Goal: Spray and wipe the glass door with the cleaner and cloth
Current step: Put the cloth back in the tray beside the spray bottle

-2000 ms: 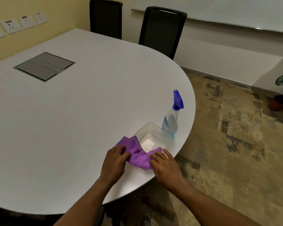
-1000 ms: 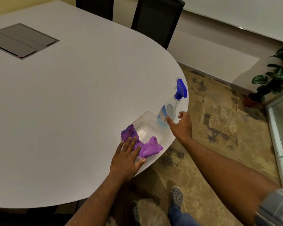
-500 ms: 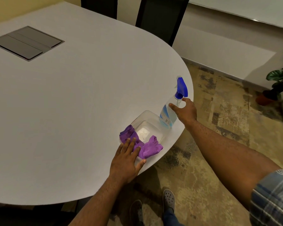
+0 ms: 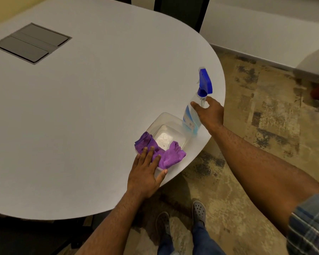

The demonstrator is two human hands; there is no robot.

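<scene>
Left hand (image 4: 145, 173): I see it lying flat at lower centre, fingers spread, tips on the purple cloth (image 4: 166, 155).
Right hand (image 4: 209, 114): arm stretched from the lower right, thumb and fingers curved open around the spray bottle (image 4: 193, 115) at its neck; I cannot tell whether they grip it.
Cloth: draped over the near rim of a clear plastic container (image 4: 166, 124).
Bottle: upright, blue trigger head, just beside the container, near the edge of the white counter (image 4: 81, 116).
Hidden: the bottle's right side behind the hand.
Surroundings: grey hatch (image 4: 31, 43) upper left; patterned floor (image 4: 256, 144) at right; chair (image 4: 180, 10) cut off at top.
</scene>
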